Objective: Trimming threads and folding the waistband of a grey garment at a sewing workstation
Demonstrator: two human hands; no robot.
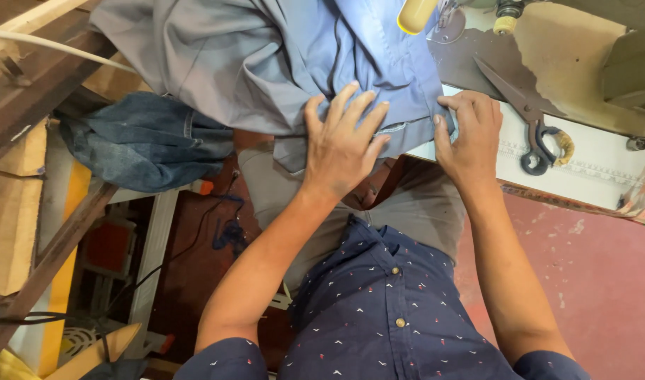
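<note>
1. The person sits at a sewing bench (604, 151) with a pale top, looking straight down over a dark navy patterned button shirt (386, 309) and grey-brown trousers (421, 207).
2. A light blue cotton garment (379, 70) lies spread at the near edge of the bench and hangs off it toward the lap; a grey fabric section (196, 56) of the same heap bunches up to the left of it.
3. The left hand (342, 144) lies flat on the blue garment, fingers spread wide and open, pressing the cloth down near its lower hem.
4. The right hand (470, 137) is just beside it to the right, fingers curled down over the edge of the blue cloth where it meets the bench, pinching the fabric there.
5. The two hands are near each other but not touching, with a folded hem of the cloth running between them.
6. A pair of large dark metal scissors (530, 116), one handle loop wrapped in tan binding, lies on the bench just right of the right hand, blades pointing away from the person.
7. A yellow cylindrical spool (415, 14) shows at the top edge, above the blue cloth.
8. Folded dark blue denim (143, 141) rests on a wooden frame to the left, well apart from the hands.
9. The floor (604, 281) on the right is worn red.
</note>
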